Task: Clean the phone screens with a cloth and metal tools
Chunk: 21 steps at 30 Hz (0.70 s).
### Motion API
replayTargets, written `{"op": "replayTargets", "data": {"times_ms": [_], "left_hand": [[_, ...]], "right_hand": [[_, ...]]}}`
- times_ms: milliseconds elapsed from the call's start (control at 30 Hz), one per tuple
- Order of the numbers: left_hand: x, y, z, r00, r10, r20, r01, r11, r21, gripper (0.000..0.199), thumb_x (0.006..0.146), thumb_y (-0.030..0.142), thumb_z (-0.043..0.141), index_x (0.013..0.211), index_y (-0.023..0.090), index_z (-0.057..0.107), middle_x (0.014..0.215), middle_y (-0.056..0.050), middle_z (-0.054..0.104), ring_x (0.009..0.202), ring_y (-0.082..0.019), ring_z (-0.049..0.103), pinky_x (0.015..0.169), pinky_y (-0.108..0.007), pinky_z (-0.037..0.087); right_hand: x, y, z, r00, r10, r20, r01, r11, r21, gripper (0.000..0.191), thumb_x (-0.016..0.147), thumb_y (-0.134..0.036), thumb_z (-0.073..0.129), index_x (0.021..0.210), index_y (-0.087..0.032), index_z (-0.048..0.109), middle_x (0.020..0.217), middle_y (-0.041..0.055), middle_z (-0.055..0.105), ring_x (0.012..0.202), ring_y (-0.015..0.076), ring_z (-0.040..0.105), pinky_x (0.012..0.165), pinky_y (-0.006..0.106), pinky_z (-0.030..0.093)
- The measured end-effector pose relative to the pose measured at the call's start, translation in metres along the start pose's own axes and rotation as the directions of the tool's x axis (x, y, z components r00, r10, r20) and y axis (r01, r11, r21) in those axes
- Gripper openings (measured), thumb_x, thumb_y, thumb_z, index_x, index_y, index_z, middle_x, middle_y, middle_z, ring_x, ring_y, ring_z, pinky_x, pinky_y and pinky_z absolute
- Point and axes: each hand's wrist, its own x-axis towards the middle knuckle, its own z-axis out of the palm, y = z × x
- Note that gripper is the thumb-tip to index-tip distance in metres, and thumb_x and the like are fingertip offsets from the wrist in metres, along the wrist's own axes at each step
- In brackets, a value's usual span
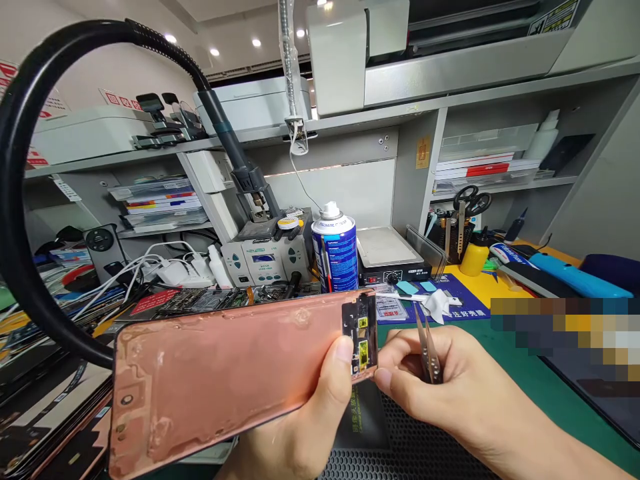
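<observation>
A copper-pink phone frame [225,373] is held up at an angle over the bench, its flat inner side facing me. Near its right end sits a dark strip with yellow-green patches [363,350]. My left hand [310,413] grips the frame from below, thumb pressed on its face beside that strip. At the frame's right edge, the thumb and index finger of my right hand [440,380] are pinched together and touch the corner. Metal tweezers [429,350] rest in the same hand, tips pointing up, apart from the frame.
Behind the frame stand a blue spray can [336,257], a rework station [265,260] and a hot plate [390,257]. A black hose [13,200] loops at left. Phone parts [50,420] lie lower left; a yellow bottle [474,255] and scissors [465,213] are at right.
</observation>
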Motion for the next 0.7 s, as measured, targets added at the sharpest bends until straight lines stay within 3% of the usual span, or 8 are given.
{"op": "replayTargets", "data": {"times_ms": [233,367,500,600,700], "left_hand": [[0.004,0.0,-0.002,0.993,0.118,-0.012,-0.116,0.988,0.101,0.038,0.079,0.021,0.073,0.117,0.026,0.068,0.091,-0.002,0.078,0.075,-0.022,0.073,0.091,-0.037,0.057],[0.007,0.001,-0.004,0.964,0.265,-0.007,-0.253,0.927,0.278,0.046,0.077,0.02,0.074,0.122,0.024,0.065,0.089,-0.004,0.078,0.07,-0.024,0.073,0.086,-0.041,0.058],[0.012,0.003,-0.005,0.932,0.363,0.004,-0.338,0.864,0.373,0.04,0.076,0.016,0.075,0.116,0.017,0.068,0.081,-0.008,0.078,0.061,-0.027,0.072,0.082,-0.046,0.058],[0.014,0.003,-0.005,0.917,0.398,0.027,-0.375,0.838,0.397,0.038,0.077,0.017,0.074,0.115,0.016,0.068,0.08,-0.008,0.078,0.059,-0.026,0.072,0.084,-0.046,0.057],[0.013,0.002,-0.005,0.929,0.369,0.009,-0.346,0.862,0.37,0.043,0.076,0.017,0.075,0.118,0.017,0.067,0.082,-0.007,0.078,0.061,-0.026,0.072,0.084,-0.045,0.057]], "right_hand": [[0.001,0.001,0.001,1.0,0.005,-0.016,-0.005,1.0,0.012,0.018,0.075,-0.015,0.065,0.063,-0.018,0.052,0.057,-0.007,0.042,0.055,0.0089,0.03,0.051,0.021,0.029],[0.003,0.005,-0.003,1.0,-0.012,-0.017,0.011,0.999,-0.03,0.016,0.077,-0.017,0.064,0.064,-0.018,0.055,0.059,-0.0057,0.045,0.056,0.0096,0.034,0.052,0.021,0.032],[0.003,0.004,-0.004,1.0,-0.009,0.008,0.01,0.999,-0.049,0.019,0.081,-0.026,0.066,0.066,-0.018,0.056,0.06,-0.0049,0.047,0.056,0.0097,0.036,0.052,0.021,0.033],[0.002,0.002,-0.003,1.0,0.004,0.007,-0.003,0.999,-0.034,0.026,0.083,-0.035,0.066,0.068,-0.018,0.054,0.062,-0.0044,0.048,0.057,0.01,0.036,0.053,0.022,0.033],[0.003,0.001,-0.003,1.0,0.004,0.01,-0.004,1.0,-0.022,0.024,0.084,-0.03,0.065,0.067,-0.018,0.053,0.062,-0.0051,0.046,0.057,0.0096,0.034,0.053,0.022,0.031]]}}
